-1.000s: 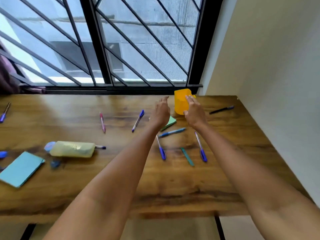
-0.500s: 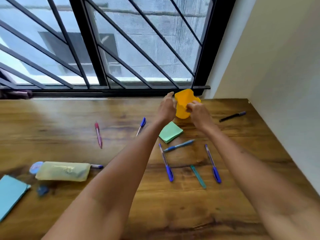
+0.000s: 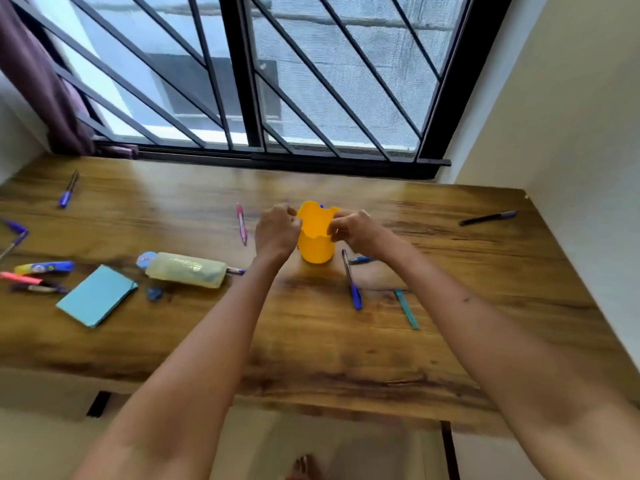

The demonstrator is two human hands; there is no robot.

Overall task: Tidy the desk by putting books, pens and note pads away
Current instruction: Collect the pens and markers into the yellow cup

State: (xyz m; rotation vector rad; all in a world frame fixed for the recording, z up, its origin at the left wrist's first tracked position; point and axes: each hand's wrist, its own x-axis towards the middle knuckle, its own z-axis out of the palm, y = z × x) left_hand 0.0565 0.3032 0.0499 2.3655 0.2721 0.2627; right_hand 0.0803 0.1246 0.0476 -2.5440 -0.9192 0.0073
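Observation:
A yellow pen cup [image 3: 316, 241] stands upright near the middle of the wooden desk [image 3: 311, 348]. My left hand [image 3: 277, 230] pinches its left rim and my right hand [image 3: 353, 228] pinches its right rim. Loose pens lie around: a pink pen [image 3: 241, 223] to the cup's left, a blue pen [image 3: 351, 280] and a teal pen [image 3: 406, 309] to its right, a black pen [image 3: 486, 218] far right, and a blue pen [image 3: 67, 190] far left. A light blue note pad [image 3: 96, 295] lies at the left. The green note pad is hidden behind the cup and hands.
A yellowish pencil pouch [image 3: 185, 270] lies left of the cup, with markers [image 3: 43, 267] and more pens at the desk's left edge. A barred window [image 3: 249, 81] runs along the back, a wall [image 3: 571, 133] on the right. The desk's front edge is near me.
Both hands took hold of the yellow cup at the back right of the desk and brought it toward the desk's middle. The camera has tilted and pulled back.

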